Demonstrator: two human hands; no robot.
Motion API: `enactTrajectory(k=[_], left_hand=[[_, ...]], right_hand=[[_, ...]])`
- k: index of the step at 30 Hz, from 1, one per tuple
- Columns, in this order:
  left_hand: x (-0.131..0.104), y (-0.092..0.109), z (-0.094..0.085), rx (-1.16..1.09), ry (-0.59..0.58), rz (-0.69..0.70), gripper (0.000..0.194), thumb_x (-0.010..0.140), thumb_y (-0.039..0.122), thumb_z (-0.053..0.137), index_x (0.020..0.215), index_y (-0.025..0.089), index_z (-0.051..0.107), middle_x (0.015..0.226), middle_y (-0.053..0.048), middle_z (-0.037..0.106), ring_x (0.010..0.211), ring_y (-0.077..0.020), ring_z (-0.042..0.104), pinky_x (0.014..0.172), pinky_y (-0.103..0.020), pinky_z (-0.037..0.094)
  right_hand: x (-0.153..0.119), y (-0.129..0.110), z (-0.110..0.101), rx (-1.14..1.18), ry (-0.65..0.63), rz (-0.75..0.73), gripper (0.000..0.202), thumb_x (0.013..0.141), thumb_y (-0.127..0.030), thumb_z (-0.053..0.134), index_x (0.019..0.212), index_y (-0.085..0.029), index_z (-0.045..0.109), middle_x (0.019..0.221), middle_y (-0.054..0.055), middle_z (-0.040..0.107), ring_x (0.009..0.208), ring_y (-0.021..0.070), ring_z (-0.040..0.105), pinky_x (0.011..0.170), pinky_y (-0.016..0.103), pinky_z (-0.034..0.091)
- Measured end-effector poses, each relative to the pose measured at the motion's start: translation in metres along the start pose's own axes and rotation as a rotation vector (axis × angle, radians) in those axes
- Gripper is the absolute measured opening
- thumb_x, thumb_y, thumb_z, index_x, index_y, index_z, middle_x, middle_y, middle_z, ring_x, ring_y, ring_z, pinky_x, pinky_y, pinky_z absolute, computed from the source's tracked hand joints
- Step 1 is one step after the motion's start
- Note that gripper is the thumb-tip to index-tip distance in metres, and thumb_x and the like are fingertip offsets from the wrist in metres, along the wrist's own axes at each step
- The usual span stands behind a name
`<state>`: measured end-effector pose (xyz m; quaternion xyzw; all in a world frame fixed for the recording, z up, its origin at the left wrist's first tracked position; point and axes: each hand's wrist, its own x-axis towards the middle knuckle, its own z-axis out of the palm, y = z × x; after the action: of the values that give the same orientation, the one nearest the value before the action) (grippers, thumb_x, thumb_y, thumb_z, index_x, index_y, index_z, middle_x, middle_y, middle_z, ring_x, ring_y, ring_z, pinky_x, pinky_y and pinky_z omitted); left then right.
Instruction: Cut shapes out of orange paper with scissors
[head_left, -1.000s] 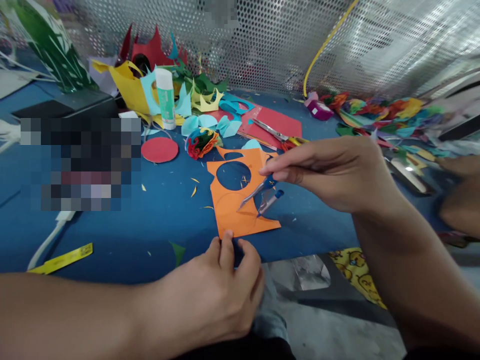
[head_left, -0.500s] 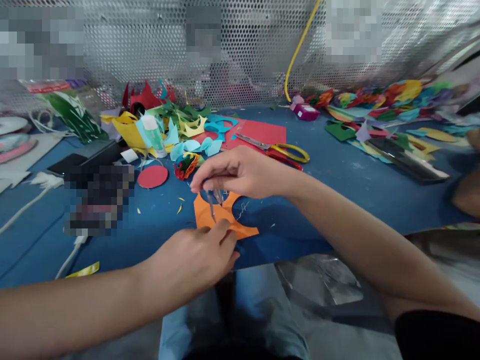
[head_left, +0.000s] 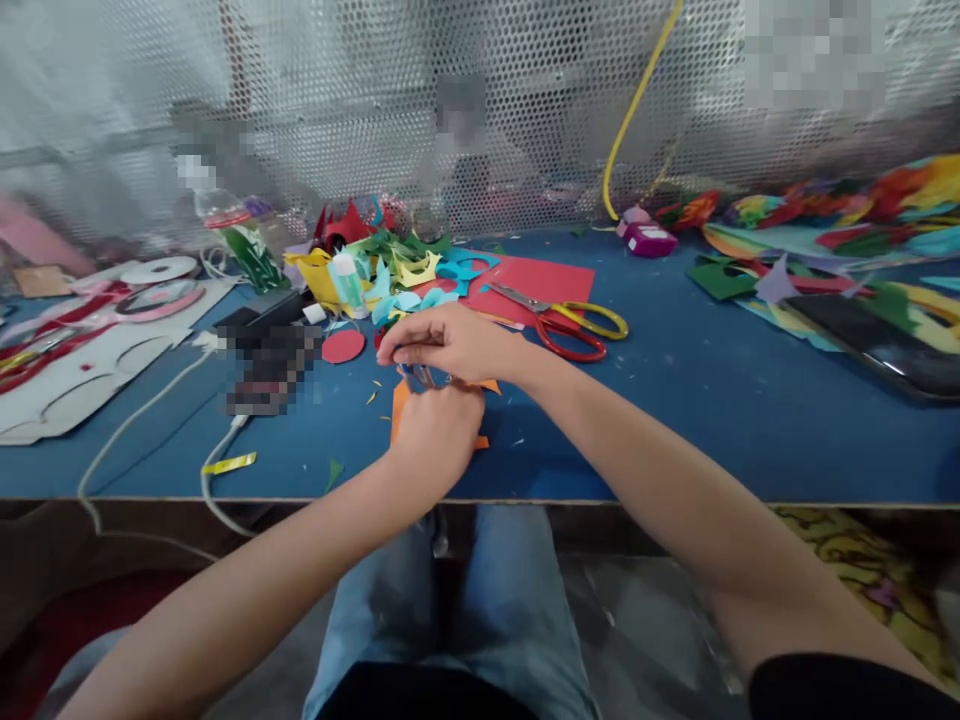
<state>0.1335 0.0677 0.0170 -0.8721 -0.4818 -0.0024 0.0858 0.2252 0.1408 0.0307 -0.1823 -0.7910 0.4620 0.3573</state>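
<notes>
A perforated metal screen (head_left: 337,110) rises behind a blue table (head_left: 675,430), with a yellow cord (head_left: 634,105) hanging in front of it. At the table's near edge, two bare hands meet over a piece of orange paper (head_left: 399,412) that lies flat and is mostly covered. The right hand (head_left: 465,345) pinches the top of a drawing compass (head_left: 421,376) between thumb and fingertips, its metal legs pointing down towards the paper. The left hand (head_left: 441,432) rests on the paper just below, back upward; its fingertips are hidden, so whether it grips anything cannot be told.

Beyond the right hand, scissors (head_left: 540,305) with one red and one yellow handle lie partly on red paper (head_left: 551,275). To the left are a red paper disc (head_left: 343,346), an upright glue stick (head_left: 350,285) and a heap of colourful paper scraps (head_left: 416,265). A green-labelled bottle (head_left: 253,250) stands farther left, near two ribbon spools (head_left: 160,300). A purple box (head_left: 649,240) sits near the screen, and a glossy black object (head_left: 885,340) lies at far right.
</notes>
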Motion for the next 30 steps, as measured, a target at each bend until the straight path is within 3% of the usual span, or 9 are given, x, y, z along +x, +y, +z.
enactTrajectory(k=[6,7,9,11,15,18,24,27,30], left_hand=[[-0.028,0.005,-0.005,-0.054,0.121,0.266,0.025,0.095,0.019,0.042,0.102,0.017,0.065,0.091,-0.006,0.071,0.080,-0.0157,0.069,0.065,-0.025,0.054],[-0.039,-0.001,-0.006,-0.070,0.156,0.348,0.025,0.096,0.020,0.041,0.104,0.020,0.065,0.092,-0.003,0.071,0.080,-0.0126,0.068,0.066,-0.022,0.054],[-0.061,-0.021,-0.007,-0.131,0.417,0.606,0.024,0.097,0.020,0.041,0.105,0.019,0.064,0.092,-0.002,0.071,0.078,-0.0104,0.068,0.063,-0.021,0.054],[-0.075,-0.051,-0.007,-0.133,0.501,0.491,0.026,0.099,0.023,0.038,0.106,0.024,0.063,0.099,0.002,0.071,0.090,-0.0081,0.067,0.074,-0.018,0.054],[-0.066,-0.112,-0.002,-0.076,0.408,0.086,0.032,0.099,0.020,0.032,0.100,0.015,0.064,0.098,-0.010,0.069,0.095,-0.0191,0.067,0.078,-0.029,0.055],[-0.047,-0.130,0.005,-0.085,0.254,-0.005,0.029,0.096,0.020,0.037,0.097,0.012,0.066,0.096,-0.014,0.069,0.095,-0.0240,0.067,0.080,-0.034,0.054],[-0.010,-0.123,0.014,-0.267,-0.010,0.243,0.023,0.092,0.026,0.050,0.107,0.018,0.066,0.112,-0.006,0.069,0.107,-0.0175,0.063,0.091,-0.028,0.049],[0.005,-0.128,0.019,-0.353,-0.097,0.393,0.020,0.091,0.024,0.053,0.104,0.019,0.068,0.112,-0.005,0.069,0.107,-0.0156,0.062,0.091,-0.024,0.047],[0.013,-0.136,0.025,-0.424,-0.129,0.458,0.021,0.089,0.027,0.057,0.103,0.017,0.068,0.110,-0.008,0.067,0.101,-0.0182,0.063,0.088,-0.028,0.049]], right_hand=[[-0.006,0.002,0.001,0.054,0.025,0.025,0.012,0.082,-0.012,0.058,0.087,-0.019,0.066,0.088,-0.001,0.071,0.085,0.0083,0.066,0.079,0.021,0.053],[-0.007,0.001,0.001,0.057,0.030,0.031,0.012,0.082,-0.013,0.058,0.088,-0.019,0.067,0.089,-0.001,0.071,0.086,0.0088,0.066,0.079,0.021,0.053],[-0.010,-0.001,0.001,0.064,0.037,0.053,0.014,0.081,-0.016,0.059,0.093,-0.019,0.066,0.091,0.001,0.072,0.088,0.0102,0.068,0.079,0.022,0.054],[-0.013,-0.004,0.002,0.069,0.040,0.082,0.018,0.082,-0.017,0.059,0.099,-0.020,0.064,0.091,0.002,0.073,0.089,0.0115,0.069,0.078,0.024,0.055],[-0.018,-0.013,0.002,0.040,0.056,0.125,0.009,0.082,-0.018,0.059,0.090,-0.019,0.064,0.094,0.003,0.074,0.080,0.0105,0.069,0.072,0.022,0.055],[-0.024,-0.018,0.003,-0.108,0.089,0.154,0.010,0.083,-0.023,0.061,0.090,-0.021,0.068,0.083,0.001,0.074,0.074,0.0108,0.069,0.066,0.021,0.055],[-0.052,-0.021,0.017,-0.538,0.349,0.130,0.015,0.083,-0.030,0.062,0.093,-0.026,0.072,0.093,0.001,0.075,0.087,0.0199,0.072,0.075,0.030,0.059],[-0.066,-0.021,0.030,-0.640,0.484,0.113,0.013,0.083,-0.031,0.063,0.092,-0.028,0.071,0.092,-0.002,0.075,0.086,0.0171,0.072,0.073,0.025,0.059],[-0.072,-0.019,0.041,-0.620,0.508,0.162,0.014,0.087,-0.028,0.060,0.098,-0.031,0.069,0.094,-0.004,0.075,0.085,0.0126,0.072,0.070,0.018,0.057]])
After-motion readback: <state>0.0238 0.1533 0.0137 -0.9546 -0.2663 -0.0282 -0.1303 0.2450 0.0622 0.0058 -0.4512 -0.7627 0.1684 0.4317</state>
